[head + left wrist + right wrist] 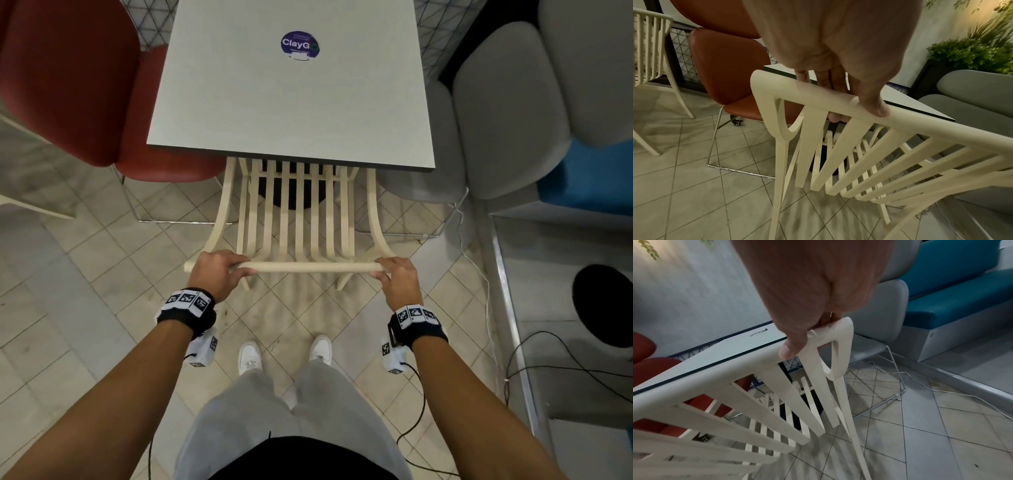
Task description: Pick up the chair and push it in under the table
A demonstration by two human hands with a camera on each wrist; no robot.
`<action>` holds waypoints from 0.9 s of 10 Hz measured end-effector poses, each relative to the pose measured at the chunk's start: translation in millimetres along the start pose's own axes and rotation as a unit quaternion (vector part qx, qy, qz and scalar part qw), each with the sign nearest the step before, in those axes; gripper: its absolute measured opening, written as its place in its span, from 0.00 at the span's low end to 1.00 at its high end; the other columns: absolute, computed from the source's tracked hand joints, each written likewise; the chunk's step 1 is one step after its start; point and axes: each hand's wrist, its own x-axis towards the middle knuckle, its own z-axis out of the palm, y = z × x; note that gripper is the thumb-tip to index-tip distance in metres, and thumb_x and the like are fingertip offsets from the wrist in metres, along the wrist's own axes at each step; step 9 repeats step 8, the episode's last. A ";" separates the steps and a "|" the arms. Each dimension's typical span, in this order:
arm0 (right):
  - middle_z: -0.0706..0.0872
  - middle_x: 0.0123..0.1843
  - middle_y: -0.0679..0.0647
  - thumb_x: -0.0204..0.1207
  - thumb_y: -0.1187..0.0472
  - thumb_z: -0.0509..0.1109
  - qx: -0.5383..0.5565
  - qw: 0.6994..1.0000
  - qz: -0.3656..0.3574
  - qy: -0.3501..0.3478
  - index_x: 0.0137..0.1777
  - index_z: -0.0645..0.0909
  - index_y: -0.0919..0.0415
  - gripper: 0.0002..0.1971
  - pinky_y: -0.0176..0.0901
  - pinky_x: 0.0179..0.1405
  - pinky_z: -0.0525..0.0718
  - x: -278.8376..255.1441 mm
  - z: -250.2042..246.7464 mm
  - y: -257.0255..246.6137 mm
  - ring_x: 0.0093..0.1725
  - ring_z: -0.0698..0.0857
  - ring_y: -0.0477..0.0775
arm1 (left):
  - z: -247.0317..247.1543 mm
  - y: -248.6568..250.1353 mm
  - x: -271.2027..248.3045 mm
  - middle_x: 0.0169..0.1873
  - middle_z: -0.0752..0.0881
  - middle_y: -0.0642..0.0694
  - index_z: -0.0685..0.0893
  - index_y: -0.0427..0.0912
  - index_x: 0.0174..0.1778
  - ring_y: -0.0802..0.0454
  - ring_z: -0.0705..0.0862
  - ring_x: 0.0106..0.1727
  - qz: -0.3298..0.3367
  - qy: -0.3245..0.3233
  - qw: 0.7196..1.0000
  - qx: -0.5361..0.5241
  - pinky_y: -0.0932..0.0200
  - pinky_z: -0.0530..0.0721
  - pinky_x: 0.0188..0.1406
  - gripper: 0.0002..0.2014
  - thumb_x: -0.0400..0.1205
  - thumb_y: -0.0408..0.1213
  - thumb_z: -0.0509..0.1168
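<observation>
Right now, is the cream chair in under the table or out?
Partly in: the chair has its seat hidden under the table, its backrest out.

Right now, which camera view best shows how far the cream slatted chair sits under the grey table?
The head view: the cream slatted chair has its seat hidden under the grey table, both hands on its top rail. Both wrist views show mainly the backrest and the table's edge.

Both hands are gripping the chair's [297,219] top rail, left hand [215,274] near one end, right hand [399,279] near the other. The seat is sitting under the desk [291,102]; the slatted back is leaning out over the tiled floor [85,291].
</observation>
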 end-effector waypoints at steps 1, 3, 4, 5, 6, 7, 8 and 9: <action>0.91 0.50 0.62 0.69 0.62 0.81 -0.001 1.000 -0.003 0.006 0.57 0.90 0.63 0.16 0.61 0.60 0.84 -7.1 -2.3 -3.4 0.53 0.84 0.65 | 1.1 -2.0 -5.7 0.39 0.91 0.54 0.92 0.54 0.52 0.54 0.87 0.38 0.007 0.003 1.000 -0.005 0.52 0.87 0.50 0.18 0.72 0.59 0.71; 0.92 0.52 0.60 0.69 0.61 0.82 -0.001 1.000 0.009 0.001 0.58 0.90 0.62 0.17 0.62 0.61 0.84 -19.4 4.2 -13.5 0.55 0.84 0.64 | -3.4 -12.1 -10.6 0.40 0.91 0.54 0.92 0.55 0.52 0.54 0.87 0.40 0.007 -0.001 1.000 -0.008 0.48 0.86 0.52 0.17 0.72 0.58 0.72; 0.92 0.52 0.60 0.69 0.60 0.82 -0.004 1.000 0.008 -0.001 0.58 0.90 0.62 0.17 0.61 0.60 0.84 -18.3 1.9 -14.6 0.54 0.84 0.64 | -3.2 -10.1 -13.4 0.43 0.92 0.54 0.91 0.54 0.53 0.53 0.88 0.44 -0.002 0.000 1.000 -0.025 0.50 0.86 0.54 0.17 0.72 0.57 0.73; 0.91 0.52 0.60 0.69 0.60 0.82 -0.004 1.000 0.002 -0.002 0.58 0.90 0.62 0.17 0.61 0.62 0.83 -20.9 0.3 -16.6 0.55 0.83 0.64 | 1.1 -9.5 -21.3 0.50 0.93 0.52 0.90 0.51 0.56 0.52 0.89 0.50 0.021 0.022 0.999 -0.021 0.50 0.85 0.59 0.18 0.74 0.55 0.72; 0.89 0.57 0.60 0.71 0.61 0.81 0.005 1.000 0.007 -0.008 0.62 0.87 0.61 0.19 0.60 0.67 0.81 -24.4 -0.3 -18.3 0.60 0.81 0.63 | 5.0 -8.5 -39.7 0.60 0.89 0.49 0.87 0.48 0.63 0.48 0.86 0.62 0.014 0.063 0.998 0.021 0.47 0.78 0.71 0.19 0.77 0.50 0.71; 0.85 0.62 0.56 0.74 0.65 0.76 0.048 0.998 -0.004 0.048 0.65 0.84 0.59 0.18 0.51 0.71 0.78 -35.8 -6.9 -26.3 0.65 0.79 0.58 | 5.7 -7.6 -77.0 0.71 0.80 0.44 0.82 0.45 0.69 0.45 0.77 0.74 -0.032 0.138 0.990 0.013 0.45 0.74 0.77 0.22 0.78 0.41 0.70; 0.84 0.57 0.51 0.74 0.67 0.72 0.043 0.992 -0.031 0.113 0.58 0.85 0.57 0.14 0.46 0.66 0.77 -65.8 -11.8 -27.3 0.61 0.78 0.54 | 9.5 -11.6 -129.2 0.75 0.75 0.41 0.74 0.42 0.75 0.44 0.74 0.76 -0.128 0.156 0.978 -0.045 0.43 0.76 0.76 0.26 0.80 0.39 0.68; 0.84 0.57 0.51 0.74 0.67 0.72 0.043 0.992 -0.031 0.113 0.58 0.85 0.57 0.14 0.46 0.66 0.77 -65.8 -11.8 -27.3 0.61 0.78 0.54 | 9.5 -11.6 -129.2 0.75 0.75 0.41 0.74 0.42 0.75 0.44 0.74 0.76 -0.128 0.156 0.978 -0.045 0.43 0.76 0.76 0.26 0.80 0.39 0.68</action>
